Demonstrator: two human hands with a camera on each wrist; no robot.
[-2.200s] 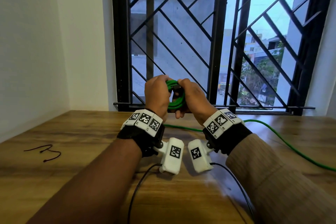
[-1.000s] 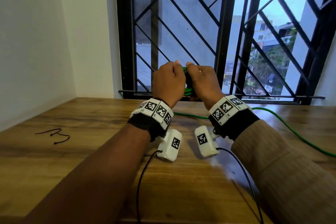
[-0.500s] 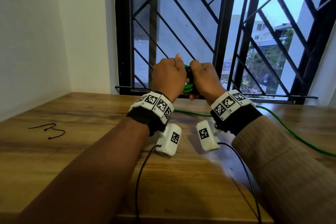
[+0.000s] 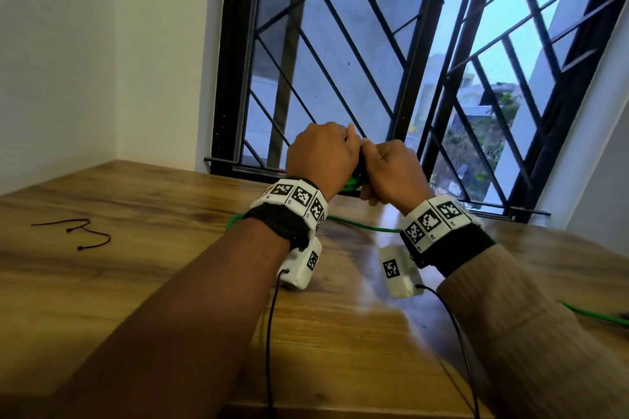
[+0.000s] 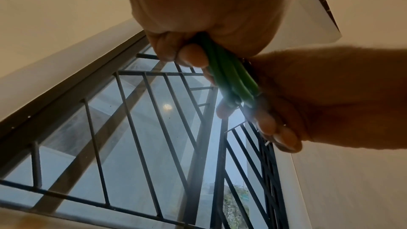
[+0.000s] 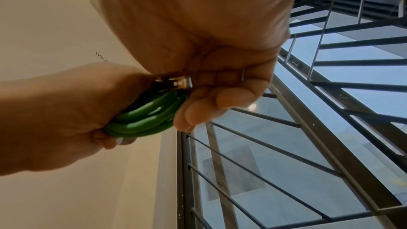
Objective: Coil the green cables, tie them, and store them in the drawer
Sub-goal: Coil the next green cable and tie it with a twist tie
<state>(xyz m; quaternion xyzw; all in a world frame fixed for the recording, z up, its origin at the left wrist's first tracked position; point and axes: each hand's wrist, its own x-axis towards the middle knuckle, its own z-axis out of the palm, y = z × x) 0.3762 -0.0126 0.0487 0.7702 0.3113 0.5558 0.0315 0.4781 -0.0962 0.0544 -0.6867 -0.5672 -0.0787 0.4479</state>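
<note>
A small coil of green cable (image 4: 351, 182) is held up above the wooden table (image 4: 170, 265), in front of the window. My left hand (image 4: 323, 155) grips one side of the coil (image 5: 231, 76), fingers curled round the strands. My right hand (image 4: 393, 175) grips the other side, its fingers wrapped round the coil (image 6: 145, 116) next to a clear plug (image 6: 178, 83). The knuckles of the two hands touch, so most of the coil is hidden in the head view. Loose green cable (image 4: 369, 227) trails across the table under my wrists and off to the right (image 4: 599, 316).
Thin black ties (image 4: 80, 231) lie on the table at the left. A black barred window (image 4: 340, 61) stands just behind my hands, with a white wall on the left. Black camera leads (image 4: 270, 333) hang from both wrists. No drawer is in view.
Both hands have kept hold of the coil and closed in on each other, so less green shows between them. The head view has tilted and moved closer.
</note>
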